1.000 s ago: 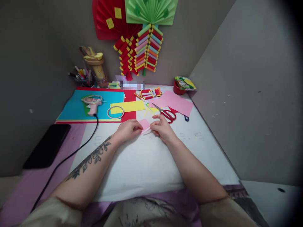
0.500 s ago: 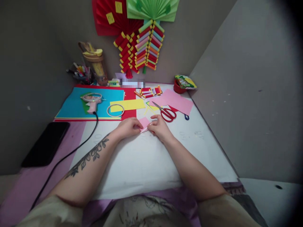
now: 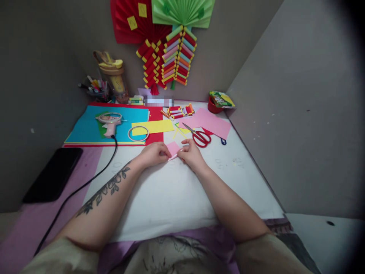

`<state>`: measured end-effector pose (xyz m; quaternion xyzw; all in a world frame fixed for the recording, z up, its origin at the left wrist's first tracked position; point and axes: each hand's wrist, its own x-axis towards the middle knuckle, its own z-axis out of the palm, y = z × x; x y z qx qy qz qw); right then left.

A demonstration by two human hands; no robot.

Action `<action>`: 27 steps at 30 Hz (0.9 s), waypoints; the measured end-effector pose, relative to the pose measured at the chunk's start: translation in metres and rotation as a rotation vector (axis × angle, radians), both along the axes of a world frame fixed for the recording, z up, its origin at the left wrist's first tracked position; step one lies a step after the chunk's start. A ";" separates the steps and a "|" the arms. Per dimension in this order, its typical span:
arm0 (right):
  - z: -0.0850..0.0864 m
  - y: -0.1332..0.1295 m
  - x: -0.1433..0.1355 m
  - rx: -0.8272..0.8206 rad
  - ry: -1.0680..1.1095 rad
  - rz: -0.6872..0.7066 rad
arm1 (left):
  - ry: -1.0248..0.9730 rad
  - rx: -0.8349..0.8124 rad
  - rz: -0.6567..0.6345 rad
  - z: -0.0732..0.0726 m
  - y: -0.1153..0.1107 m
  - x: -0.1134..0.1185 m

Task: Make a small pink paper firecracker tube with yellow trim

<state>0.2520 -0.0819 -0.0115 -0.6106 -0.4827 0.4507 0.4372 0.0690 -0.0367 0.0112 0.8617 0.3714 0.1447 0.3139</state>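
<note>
A small pink paper piece (image 3: 173, 148) lies between my hands, its near edge rolled or folded into a thin strip. My left hand (image 3: 158, 154) pinches the paper's left end, fingers curled. At the right end, my right hand (image 3: 189, 153) grips the rolled edge between thumb and fingers. Just beyond it lie red-handled scissors (image 3: 201, 137), blades pointing up and left. Thin yellow strips (image 3: 179, 132) are behind the small piece. A yellow paper sheet (image 3: 155, 127) lies further left, with a roll of tape (image 3: 138, 133) over its left end.
A pink glue gun (image 3: 110, 128) with a black cord rests on blue paper (image 3: 78, 123). Nearby are a black tablet or phone (image 3: 54, 175), larger pink paper (image 3: 215, 123), small paper rolls (image 3: 179, 111), a red pot (image 3: 214, 105) and a pen holder (image 3: 98, 91).
The view has shifted slightly. Both hands stay on the small pink paper, with hardly any visible movement.
</note>
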 end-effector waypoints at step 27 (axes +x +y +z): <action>-0.002 0.000 -0.001 0.024 -0.112 -0.016 | 0.008 0.021 0.049 0.001 -0.005 0.004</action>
